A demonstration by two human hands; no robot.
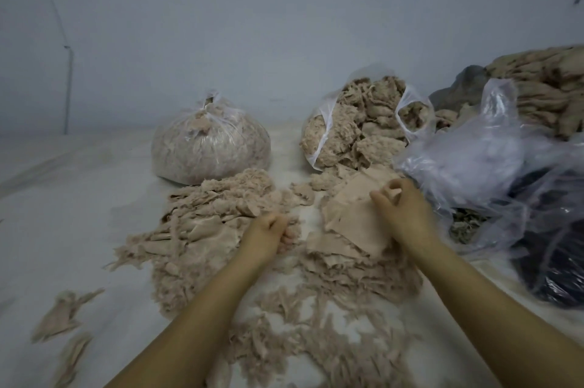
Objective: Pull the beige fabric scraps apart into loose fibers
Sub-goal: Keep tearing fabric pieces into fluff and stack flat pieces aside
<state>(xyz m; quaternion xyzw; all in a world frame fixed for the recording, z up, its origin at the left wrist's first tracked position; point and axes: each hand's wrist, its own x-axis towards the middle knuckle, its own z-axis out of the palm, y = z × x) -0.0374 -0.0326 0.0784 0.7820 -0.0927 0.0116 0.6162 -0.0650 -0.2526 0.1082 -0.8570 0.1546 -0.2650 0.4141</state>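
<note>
Two bare forearms are seen reaching forward over a white sheet-covered surface (pixel 79 198) strewn with loose fibers (pixel 316 334) nearest the camera. Further on, the left hand (pixel 268 234) is curled around a small tuft of frayed material at the edge of the left-hand heap of scraps (pixel 205 217). The right hand (pixel 401 210) is bent over a flatter stack of beige fabric scraps (pixel 350 226), and a fold of the top piece is pinched between its thumb and fingertips. The scraps can be judged very light, soft and limp, with ragged edges that should give way easily; a hold is best taken at a frayed edge or corner, with the other hand gripping close beside it so the weave is teased apart rather than merely stretched. Beyond the hands, a tied clear bag (pixel 210 147) packed with fluffed fibre is stood on the left, and an open clear bag (pixel 363 122) of torn pieces is stood to its right. Crumpled plastic sheeting (pixel 474 160) and a stacked pile of uncut cloth (pixel 550 87) are seen at far right, against a pale wall (pixel 252 24).
</note>
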